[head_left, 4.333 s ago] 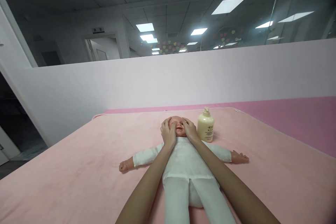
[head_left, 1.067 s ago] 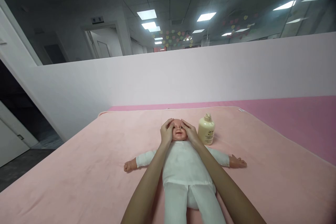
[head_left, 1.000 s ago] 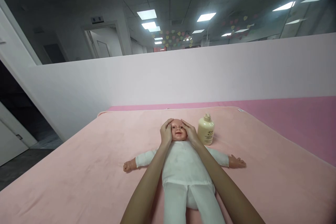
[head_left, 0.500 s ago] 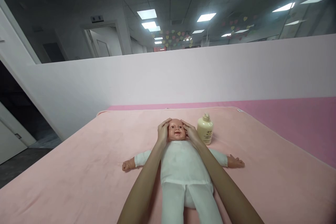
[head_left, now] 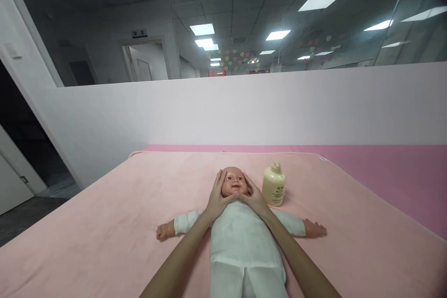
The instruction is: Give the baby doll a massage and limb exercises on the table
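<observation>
The single view looks from the person's head, beyond the doll's (head_left: 242, 238) leg end, forward and down along its body. It sits fairly near, the legs cut by the bottom edge, and faces the wall (head_left: 251, 111) squarely, wide enough to include the glass (head_left: 244, 11) above.

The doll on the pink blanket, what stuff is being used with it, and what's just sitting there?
Being used:
doll, lying on its back
left hand and right hand, cupped against its head
blanket, under the doll

Seemingly just there:
bottle, upright, neither hand holding it
white wall, behind
</observation>
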Demonstrator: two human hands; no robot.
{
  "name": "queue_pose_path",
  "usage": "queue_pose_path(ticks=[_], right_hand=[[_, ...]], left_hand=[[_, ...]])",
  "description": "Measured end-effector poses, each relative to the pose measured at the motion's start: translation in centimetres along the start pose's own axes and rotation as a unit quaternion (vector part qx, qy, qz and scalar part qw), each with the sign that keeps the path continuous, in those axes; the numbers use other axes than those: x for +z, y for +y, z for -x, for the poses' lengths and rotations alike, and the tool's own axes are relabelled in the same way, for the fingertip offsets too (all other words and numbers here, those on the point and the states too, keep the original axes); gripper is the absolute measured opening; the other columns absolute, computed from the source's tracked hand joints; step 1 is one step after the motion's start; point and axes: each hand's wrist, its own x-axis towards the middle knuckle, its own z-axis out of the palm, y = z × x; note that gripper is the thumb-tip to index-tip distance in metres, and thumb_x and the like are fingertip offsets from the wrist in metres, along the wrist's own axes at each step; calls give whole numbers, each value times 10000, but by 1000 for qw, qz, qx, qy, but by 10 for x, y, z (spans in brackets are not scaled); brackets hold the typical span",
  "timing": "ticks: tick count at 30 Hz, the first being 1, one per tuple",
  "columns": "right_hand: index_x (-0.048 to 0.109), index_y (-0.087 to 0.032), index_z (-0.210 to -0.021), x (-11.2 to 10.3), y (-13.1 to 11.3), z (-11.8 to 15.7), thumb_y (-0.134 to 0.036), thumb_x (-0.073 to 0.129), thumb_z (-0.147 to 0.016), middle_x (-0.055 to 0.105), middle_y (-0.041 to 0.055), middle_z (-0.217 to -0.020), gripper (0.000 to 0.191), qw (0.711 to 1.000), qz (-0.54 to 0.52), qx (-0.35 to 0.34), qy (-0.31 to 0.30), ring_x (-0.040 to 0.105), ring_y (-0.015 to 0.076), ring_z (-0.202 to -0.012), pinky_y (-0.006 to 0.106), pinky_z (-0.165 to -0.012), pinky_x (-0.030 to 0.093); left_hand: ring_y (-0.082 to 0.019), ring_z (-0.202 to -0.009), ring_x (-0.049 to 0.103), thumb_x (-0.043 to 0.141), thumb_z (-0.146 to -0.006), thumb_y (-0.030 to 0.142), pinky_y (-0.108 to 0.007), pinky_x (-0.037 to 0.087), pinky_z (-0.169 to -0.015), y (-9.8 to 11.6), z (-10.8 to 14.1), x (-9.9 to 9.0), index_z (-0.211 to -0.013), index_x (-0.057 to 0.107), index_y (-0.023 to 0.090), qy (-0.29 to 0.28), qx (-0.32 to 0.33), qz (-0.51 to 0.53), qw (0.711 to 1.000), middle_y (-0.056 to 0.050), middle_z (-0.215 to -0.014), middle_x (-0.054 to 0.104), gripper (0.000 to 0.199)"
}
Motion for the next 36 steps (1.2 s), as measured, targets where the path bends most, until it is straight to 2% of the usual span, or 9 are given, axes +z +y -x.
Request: queue_pose_path(ticks=[3,10,18,23,26,29,31,33,36], right_hand=[[328,-224,-1403,-3,-1,-1,-351,809,-559,356,88,-1436,979,1000,-3,13,-24,361,243,-1309,387,-1059,360],[343,-243,-1396,-5,2,-3,-400,799,-555,372,80,-1426,970,999,-3,30,-12,381,241,-1296,390,-1063,349],[376,-249,-1381,-9,-1,-2,-527,663,-695,358,54,-1431,794,999,28,5,-24,332,208,-1327,386,-1100,281],[390,-256,-1374,-7,-5,0,-583,594,-732,360,39,-1432,749,998,61,-2,-18,322,203,-1332,373,-1108,266],[396,-257,-1372,-6,-5,1,-573,604,-726,370,45,-1428,749,999,47,-2,-13,331,208,-1327,364,-1092,303],[354,-249,-1394,-6,-4,3,-494,713,-653,371,70,-1426,859,999,25,1,-24,381,228,-1298,374,-1065,350],[328,-244,-1405,-6,-3,3,-439,764,-606,378,81,-1421,930,999,19,7,-27,408,235,-1278,381,-1053,367],[354,-241,-1392,-6,-3,2,-432,766,-603,389,75,-1414,910,1000,17,11,-22,406,234,-1279,381,-1059,358],[442,-237,-1339,-8,-2,0,-471,714,-654,417,53,-1392,773,1000,25,3,-12,381,228,-1296,388,-1082,320]], left_hand=[[-236,-1415,54,639,-741,466,-416,116,-1156,-5,0,1,-1447,180,299,-5,5,-14,1000,-44,-1543,77,858],[-221,-1416,46,508,-831,483,-431,93,-1158,-7,2,2,-1453,148,281,-13,16,-43,999,-48,-1543,75,747],[-175,-1416,61,336,-897,504,-395,70,-1167,-5,3,5,-1445,200,247,6,20,-43,999,-40,-1538,122,620],[-152,-1401,153,232,-921,495,-369,117,-1166,-7,1,6,-1410,301,236,48,5,18,999,-38,-1517,209,558],[-160,-1397,172,300,-905,506,-361,134,-1163,-6,0,5,-1414,291,230,49,-9,28,998,-49,-1514,215,579],[-195,-1409,119,493,-828,519,-378,129,-1162,-4,2,4,-1435,232,246,19,-3,-11,1000,-50,-1531,149,715],[-213,-1413,86,539,-801,517,-402,121,-1161,-3,4,5,-1445,196,251,11,2,-34,999,-54,-1538,110,777],[-209,-1416,59,476,-837,517,-416,94,-1162,-3,6,6,-1450,175,247,12,5,-49,999,-53,-1541,91,734],[-179,-1417,51,326,-899,505,-396,66,-1168,-4,7,8,-1449,184,239,20,8,-54,998,-42,-1542,92,628]])
